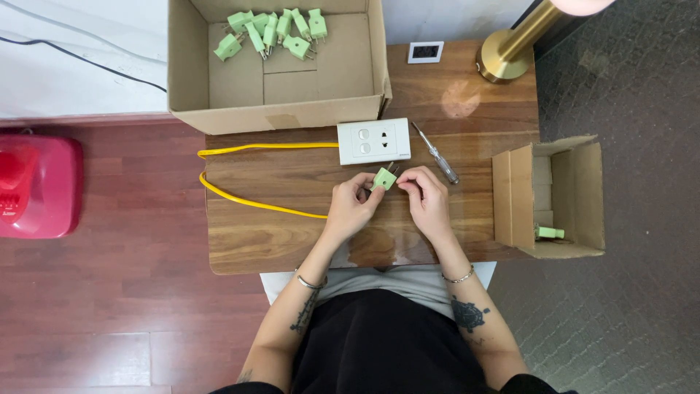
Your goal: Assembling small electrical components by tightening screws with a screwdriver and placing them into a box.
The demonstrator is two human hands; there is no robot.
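1. Fingers of both my hands closed on one small green plug (384, 178), just on my side of the white socket block (373, 141), which served as my landmark on the wooden table (292, 241).
2. My left hand (350, 206) pinched the plug's body from the left, thumb and fingertips tight on it.
3. My right hand (425, 197) gripped its right end, where the metal prongs pointed up toward the socket block.
4. A yellow cable (248, 175) ran out from the socket block's left side and looped back toward my left hand.
5. A screwdriver (436, 153) lay just right of the socket block.
6. Beyond the socket block stood a large cardboard box (277, 66) holding more green plugs (273, 31).
7. Well right of it, a smaller box (554, 197) held one green plug (549, 233).
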